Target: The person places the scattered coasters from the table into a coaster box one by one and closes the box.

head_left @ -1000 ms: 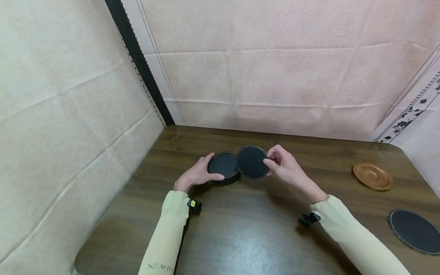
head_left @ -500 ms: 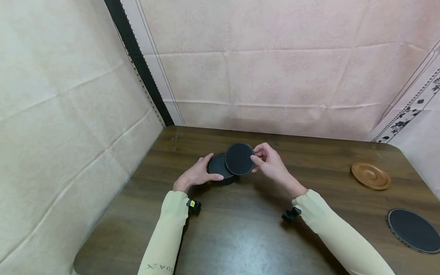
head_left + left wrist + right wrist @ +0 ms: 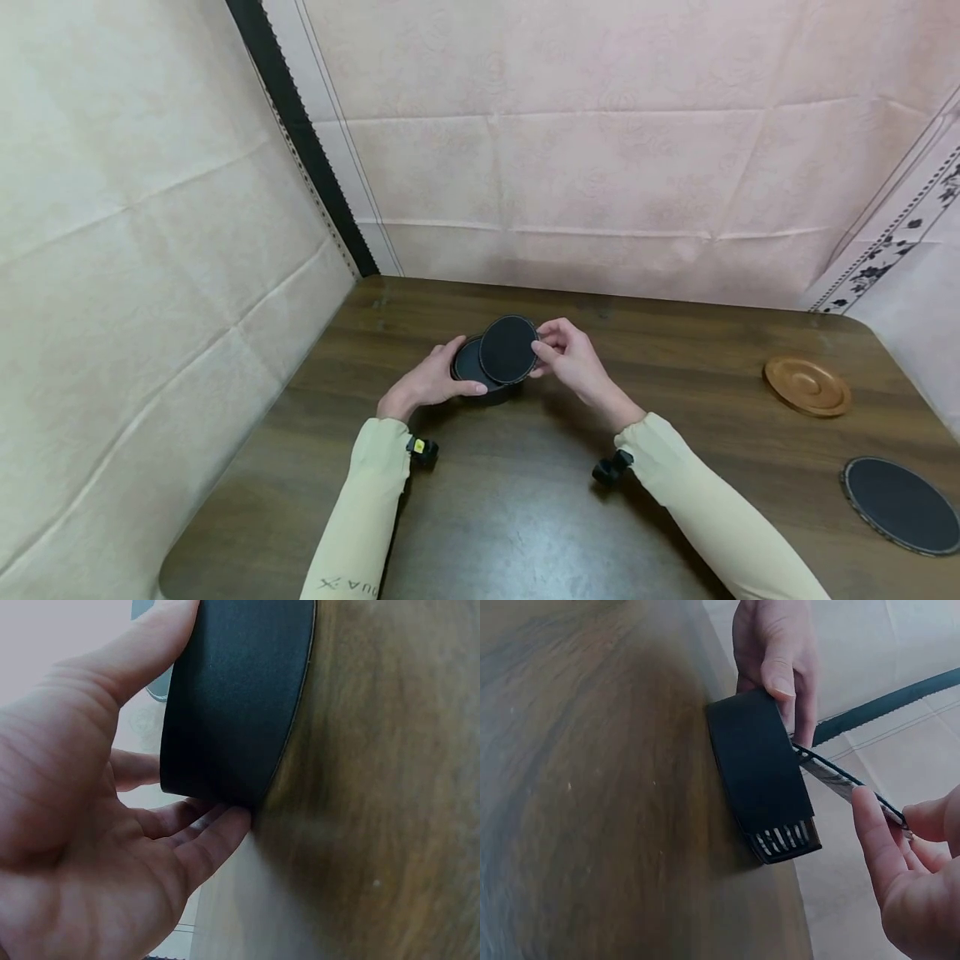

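Observation:
My left hand [image 3: 431, 382] grips a round black coaster holder [image 3: 467, 363] standing on the wooden table, thumb on the near side and fingers behind it. In the right wrist view, a gap in the holder's dark wall [image 3: 761, 754] shows the edges of several stacked coasters [image 3: 783, 837]. Between thumb and fingers, my right hand [image 3: 576, 360] pinches a round black coaster [image 3: 508, 350] by its right edge. That coaster is tilted and overlaps the holder's top from the right; its far edge meets or nearly touches the holder's rim.
A round brown wooden dish [image 3: 807, 387] lies at the right of the table [image 3: 525, 500]. Nearer the right edge is a larger round black mat [image 3: 902, 506]. Pale cloth [image 3: 600, 167] hangs behind the table and on the left.
My right hand has moved left with the coaster, which now covers more of the holder's top. The left hand and the holder stay in place.

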Tool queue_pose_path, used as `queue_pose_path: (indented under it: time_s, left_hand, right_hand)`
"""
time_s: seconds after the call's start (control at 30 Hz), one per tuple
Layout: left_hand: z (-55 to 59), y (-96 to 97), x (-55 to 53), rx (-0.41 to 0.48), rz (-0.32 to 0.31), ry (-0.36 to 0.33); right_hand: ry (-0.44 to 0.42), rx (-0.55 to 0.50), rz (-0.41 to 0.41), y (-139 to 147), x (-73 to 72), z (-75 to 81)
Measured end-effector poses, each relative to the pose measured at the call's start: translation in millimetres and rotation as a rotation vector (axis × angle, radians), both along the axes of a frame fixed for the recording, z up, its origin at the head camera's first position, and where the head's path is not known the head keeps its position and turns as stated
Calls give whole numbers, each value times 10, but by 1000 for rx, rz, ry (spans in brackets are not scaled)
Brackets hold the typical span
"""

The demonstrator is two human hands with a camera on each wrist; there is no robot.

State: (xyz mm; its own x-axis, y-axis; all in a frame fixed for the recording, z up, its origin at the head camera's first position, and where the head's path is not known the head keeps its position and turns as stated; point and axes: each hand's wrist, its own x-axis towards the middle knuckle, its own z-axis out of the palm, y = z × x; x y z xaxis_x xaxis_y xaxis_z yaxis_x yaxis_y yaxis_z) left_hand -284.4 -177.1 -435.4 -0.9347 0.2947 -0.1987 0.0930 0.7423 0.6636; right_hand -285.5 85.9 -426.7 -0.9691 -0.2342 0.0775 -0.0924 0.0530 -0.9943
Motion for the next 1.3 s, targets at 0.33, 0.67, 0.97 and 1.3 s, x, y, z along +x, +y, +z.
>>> queue_pose_path:
  time_s: [0.33,0.67,0.97,1.3]
  left_hand:
    - [-11,-6,-7,11,-9,5]
    - [-6,8,10,-17,16,-3]
    - [4,23,4,-18,12,0]
    - [-3,13,23,-18,29,-8]
  right_hand:
    - [-69,105,15,-125,15,-48]
    - [-46,354,68,-145,4,-87]
    - [-34,430,103,-179,-2,-81]
    - [-5,422,89,-22,33,0]
